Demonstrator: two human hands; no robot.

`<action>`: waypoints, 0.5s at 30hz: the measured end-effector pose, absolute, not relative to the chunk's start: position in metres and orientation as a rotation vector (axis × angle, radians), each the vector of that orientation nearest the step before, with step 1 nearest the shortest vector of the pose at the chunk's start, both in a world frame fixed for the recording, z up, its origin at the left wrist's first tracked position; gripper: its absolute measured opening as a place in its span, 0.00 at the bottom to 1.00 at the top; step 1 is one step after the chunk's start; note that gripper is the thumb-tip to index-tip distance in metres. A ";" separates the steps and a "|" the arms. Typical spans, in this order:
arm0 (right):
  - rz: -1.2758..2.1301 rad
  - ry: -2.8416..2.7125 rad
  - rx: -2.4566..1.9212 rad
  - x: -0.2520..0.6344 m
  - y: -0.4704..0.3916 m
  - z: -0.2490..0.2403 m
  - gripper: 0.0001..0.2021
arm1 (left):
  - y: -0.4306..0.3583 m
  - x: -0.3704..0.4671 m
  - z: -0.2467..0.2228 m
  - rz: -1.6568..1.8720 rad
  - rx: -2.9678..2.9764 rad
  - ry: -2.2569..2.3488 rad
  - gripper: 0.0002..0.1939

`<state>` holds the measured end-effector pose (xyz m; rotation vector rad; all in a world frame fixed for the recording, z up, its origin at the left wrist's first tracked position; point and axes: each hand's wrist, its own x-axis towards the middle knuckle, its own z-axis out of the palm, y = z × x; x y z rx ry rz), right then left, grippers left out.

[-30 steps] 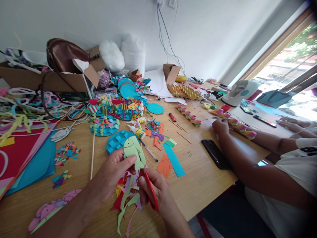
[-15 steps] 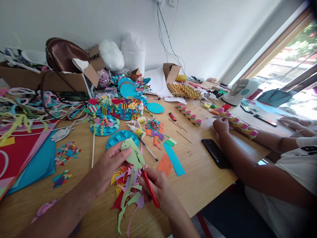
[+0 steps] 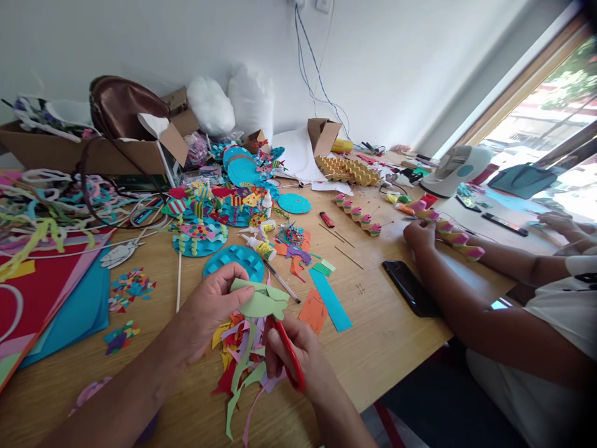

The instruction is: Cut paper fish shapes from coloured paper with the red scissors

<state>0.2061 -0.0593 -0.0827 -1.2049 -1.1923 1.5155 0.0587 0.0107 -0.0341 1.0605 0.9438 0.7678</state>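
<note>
Pinched in my left hand (image 3: 219,295) is a light green paper fish (image 3: 261,302) with drawn lines on it. My right hand (image 3: 293,348) is closed round red-handled scissors (image 3: 295,367), whose blades meet the lower edge of the green paper near its right end. Under both hands lies a heap of paper scraps (image 3: 237,361) in green, purple, red and yellow. Just beyond my left hand sits a blue disc with raised paper loops (image 3: 236,262). A pen (image 3: 284,283) and a glue bottle (image 3: 259,247) rest beside it.
To the right, a black phone (image 3: 408,287) lies before another person's hands (image 3: 420,236), which hold a painted egg-carton strip (image 3: 459,239). Orange paper (image 3: 313,308) and a blue strip (image 3: 331,298) lie near my right hand. Coloured sheets (image 3: 69,317) are stacked at left.
My left hand has turned the green fish from slanting upright to nearly level. The scissors have opened wider at the handles, and the blades now stand at the fish's lower edge.
</note>
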 end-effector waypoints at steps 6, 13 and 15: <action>1.545 -1.084 -1.048 0.201 -0.062 -0.092 0.26 | 0.007 0.065 -0.028 0.709 1.104 0.980 0.12; 1.579 -1.001 -0.988 0.200 -0.063 -0.095 0.23 | 0.009 0.065 -0.029 0.604 1.150 0.981 0.12; 1.589 -0.981 -0.972 0.199 -0.063 -0.095 0.23 | 0.010 0.065 -0.031 0.596 1.186 0.986 0.12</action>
